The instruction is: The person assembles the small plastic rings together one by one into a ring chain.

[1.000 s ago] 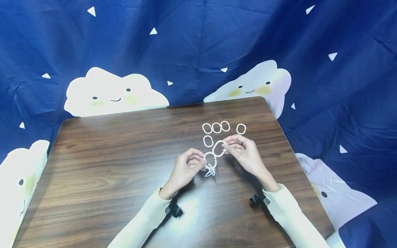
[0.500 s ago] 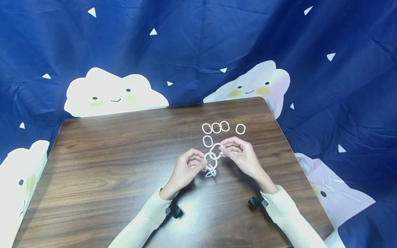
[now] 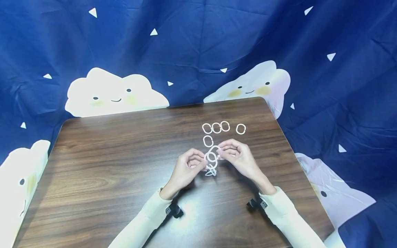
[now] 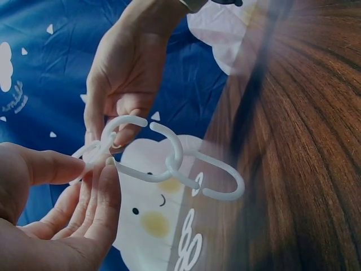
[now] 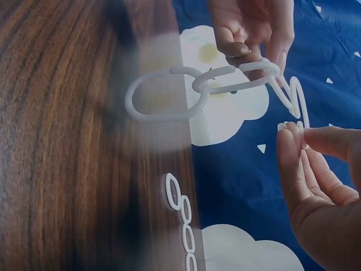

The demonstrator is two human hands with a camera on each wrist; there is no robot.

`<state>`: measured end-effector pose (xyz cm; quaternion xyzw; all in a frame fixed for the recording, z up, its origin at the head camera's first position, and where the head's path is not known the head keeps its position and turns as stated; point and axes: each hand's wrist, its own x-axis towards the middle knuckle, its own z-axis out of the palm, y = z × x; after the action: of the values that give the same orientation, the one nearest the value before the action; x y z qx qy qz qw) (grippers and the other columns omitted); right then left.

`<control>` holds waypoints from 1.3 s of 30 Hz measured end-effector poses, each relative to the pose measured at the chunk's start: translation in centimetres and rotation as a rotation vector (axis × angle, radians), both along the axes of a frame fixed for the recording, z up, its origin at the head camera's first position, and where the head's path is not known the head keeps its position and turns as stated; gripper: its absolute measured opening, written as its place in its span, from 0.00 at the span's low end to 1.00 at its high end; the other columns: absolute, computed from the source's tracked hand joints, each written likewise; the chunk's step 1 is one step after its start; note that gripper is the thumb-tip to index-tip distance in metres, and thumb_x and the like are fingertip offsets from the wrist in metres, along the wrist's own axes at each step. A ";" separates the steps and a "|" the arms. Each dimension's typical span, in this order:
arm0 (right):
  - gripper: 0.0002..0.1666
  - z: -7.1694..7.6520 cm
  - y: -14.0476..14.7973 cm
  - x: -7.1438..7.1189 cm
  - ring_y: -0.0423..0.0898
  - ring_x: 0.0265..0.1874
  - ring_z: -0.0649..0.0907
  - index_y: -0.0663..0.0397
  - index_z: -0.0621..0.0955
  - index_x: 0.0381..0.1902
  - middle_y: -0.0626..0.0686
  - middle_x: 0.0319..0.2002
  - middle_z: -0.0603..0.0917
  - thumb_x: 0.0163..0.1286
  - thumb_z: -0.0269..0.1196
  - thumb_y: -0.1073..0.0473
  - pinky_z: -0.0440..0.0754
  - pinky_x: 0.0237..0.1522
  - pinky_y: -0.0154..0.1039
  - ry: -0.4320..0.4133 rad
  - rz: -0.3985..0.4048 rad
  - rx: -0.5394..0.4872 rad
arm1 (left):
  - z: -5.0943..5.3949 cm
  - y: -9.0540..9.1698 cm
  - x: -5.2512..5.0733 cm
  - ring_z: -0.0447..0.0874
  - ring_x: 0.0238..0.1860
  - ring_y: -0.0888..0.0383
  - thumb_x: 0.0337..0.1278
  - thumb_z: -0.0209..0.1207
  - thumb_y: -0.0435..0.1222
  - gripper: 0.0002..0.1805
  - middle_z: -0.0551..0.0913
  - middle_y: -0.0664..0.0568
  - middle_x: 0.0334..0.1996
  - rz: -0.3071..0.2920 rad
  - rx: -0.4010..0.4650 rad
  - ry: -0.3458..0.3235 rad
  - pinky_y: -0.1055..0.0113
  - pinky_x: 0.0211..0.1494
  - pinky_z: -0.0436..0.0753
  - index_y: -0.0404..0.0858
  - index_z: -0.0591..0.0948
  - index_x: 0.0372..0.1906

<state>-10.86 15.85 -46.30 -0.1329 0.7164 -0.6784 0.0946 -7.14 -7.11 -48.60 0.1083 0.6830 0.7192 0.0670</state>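
Note:
White oval split rings are held above the brown table [image 3: 124, 165]. My left hand [image 3: 187, 168] pinches one ring [image 4: 144, 176], and another ring [image 4: 228, 169] hangs linked from it. Between thumb and fingers, my right hand [image 3: 240, 158] pinches a further ring [image 5: 303, 101], which touches or overlaps the left-held ring near its pinched end. Whether those two are hooked together I cannot tell. In the right wrist view the hanging ring [image 5: 163, 116] loops through the left-held one.
Three white rings [image 3: 216, 127] lie in a row beyond the hands, with a single ring [image 3: 241, 129] to their right and one [image 3: 208, 141] nearer the hands. A blue curtain [image 3: 186, 41] with clouds hangs behind the table.
My right hand has moved left and slightly nearer, carrying its ring across the left-held one so that they overlap more. The left hand has stayed almost still.

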 end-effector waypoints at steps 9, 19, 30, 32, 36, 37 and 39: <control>0.16 -0.3 -0.2 0.0 0.40 0.36 0.91 0.75 0.79 0.52 0.72 0.43 0.86 0.70 0.67 0.70 0.94 0.44 0.42 -0.030 0.011 -0.007 | 0.1 -0.1 0.0 0.91 0.33 0.56 0.65 0.66 0.27 0.12 0.86 0.26 0.39 -0.004 -0.004 0.010 0.59 0.43 0.94 0.27 0.79 0.48; 0.17 -0.5 -0.4 0.1 0.41 0.37 0.91 0.74 0.78 0.53 0.58 0.41 0.89 0.70 0.67 0.69 0.94 0.46 0.43 -0.076 0.020 -0.018 | -0.1 -0.1 -0.1 0.91 0.33 0.56 0.65 0.66 0.27 0.11 0.85 0.24 0.40 -0.005 -0.015 0.028 0.59 0.42 0.94 0.25 0.79 0.48; 0.18 -0.8 -0.7 0.4 0.41 0.39 0.91 0.77 0.75 0.56 0.48 0.40 0.89 0.72 0.64 0.71 0.93 0.49 0.39 -0.166 0.046 -0.118 | -0.2 -0.3 0.0 0.90 0.33 0.52 0.64 0.66 0.27 0.12 0.86 0.27 0.38 0.013 -0.011 0.044 0.56 0.43 0.94 0.25 0.79 0.48; 0.18 -0.8 -0.8 0.5 0.41 0.39 0.91 0.77 0.75 0.56 0.48 0.40 0.90 0.72 0.64 0.71 0.93 0.48 0.39 -0.168 0.048 -0.126 | -0.2 -0.4 0.0 0.91 0.33 0.49 0.64 0.66 0.27 0.12 0.87 0.29 0.38 0.020 -0.023 0.047 0.52 0.44 0.94 0.26 0.79 0.48; 0.18 -0.8 -0.8 0.5 0.41 0.39 0.91 0.76 0.76 0.55 0.48 0.40 0.90 0.72 0.65 0.71 0.93 0.48 0.39 -0.167 0.048 -0.136 | -0.1 -0.4 0.0 0.91 0.34 0.45 0.64 0.66 0.28 0.12 0.87 0.29 0.38 0.020 -0.036 0.054 0.47 0.44 0.93 0.25 0.79 0.48; 0.18 -0.8 -0.8 0.5 0.42 0.39 0.91 0.76 0.76 0.55 0.48 0.41 0.90 0.72 0.65 0.71 0.93 0.48 0.39 -0.170 0.050 -0.139 | -0.1 -0.4 0.0 0.91 0.34 0.45 0.64 0.66 0.28 0.13 0.87 0.29 0.38 0.019 -0.035 0.055 0.47 0.44 0.93 0.24 0.79 0.48; 0.18 -0.9 -0.8 0.5 0.43 0.40 0.92 0.76 0.76 0.55 0.48 0.41 0.90 0.72 0.65 0.71 0.93 0.49 0.39 -0.177 0.055 -0.143 | -0.1 -0.5 0.0 0.91 0.33 0.47 0.65 0.66 0.27 0.14 0.87 0.28 0.38 0.016 -0.031 0.055 0.49 0.44 0.93 0.22 0.78 0.49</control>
<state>-10.37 15.00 -47.21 -0.0986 0.6511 -0.7340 0.1664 -7.16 -7.57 -48.73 0.1216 0.6966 0.7057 0.0443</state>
